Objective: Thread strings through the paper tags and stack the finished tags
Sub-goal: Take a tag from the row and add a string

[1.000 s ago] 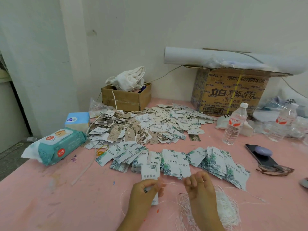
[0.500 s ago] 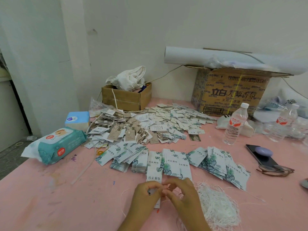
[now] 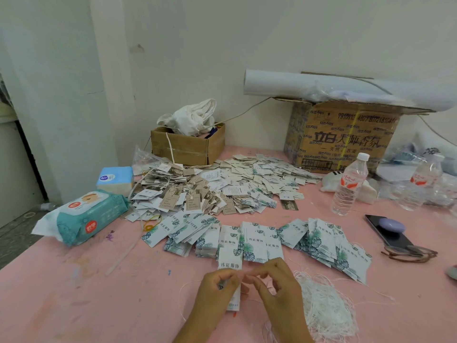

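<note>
Threading is in hand: near centre, the left hand (image 3: pixel 217 290) grips a tag (image 3: pixel 230 264), and the right hand (image 3: pixel 277 285) pinches what seems a string (image 3: pixel 180 297) at its top. Next, probably: draw it through the hole, then lay it on the stacks (image 3: pixel 254 241) just beyond.

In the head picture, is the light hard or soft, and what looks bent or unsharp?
Head view: soft, even light, faint shadows on the table; head view: the wide lens tilts the wall corner at left; head view: the held tag reads sharply, the bottle at the right edge is smeared.
</note>
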Demonstrator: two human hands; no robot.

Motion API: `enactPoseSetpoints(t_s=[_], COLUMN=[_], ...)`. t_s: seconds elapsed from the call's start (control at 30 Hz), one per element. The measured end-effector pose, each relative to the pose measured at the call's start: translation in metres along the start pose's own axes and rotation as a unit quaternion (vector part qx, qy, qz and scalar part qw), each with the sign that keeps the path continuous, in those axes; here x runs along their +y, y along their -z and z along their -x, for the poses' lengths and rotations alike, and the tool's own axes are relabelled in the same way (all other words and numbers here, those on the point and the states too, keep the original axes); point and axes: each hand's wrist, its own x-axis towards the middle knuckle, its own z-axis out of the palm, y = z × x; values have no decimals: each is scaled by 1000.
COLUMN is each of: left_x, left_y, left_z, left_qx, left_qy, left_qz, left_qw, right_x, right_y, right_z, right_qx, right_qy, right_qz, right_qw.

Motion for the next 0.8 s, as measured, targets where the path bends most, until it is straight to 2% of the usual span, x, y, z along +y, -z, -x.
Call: enactPoseSetpoints(t_s=[0.17,0.27,0.33,0.5,0.67,0.8], left_x=[-5,-7,-11,-11,-9,-11], left_y=[-1,-2,-2,-3,-4,-4], left_z=[0,-2,-3,0,1,-2], left_qx=[-74,-58,-64,-65,-62,-42], left_qy=[-24,-50,-36,-3,-4,-17], left_qz=[-12,-47,-36,-20,-17,-23], left_qw=[997,996,997,998,998,999], right_x=[-2,-5,-6,-7,-6,-5], right_y=[0,-2,-3,-3,-3,-3], right_z=[-2,1,2,1,1,1], right_qx=[33,-4,-18,-1,9,42], right_qy=[-58,-51,-48,-42,-36,6], right_qz=[-16,10,14,5,9,73], right_qw=[998,999,999,999,999,996])
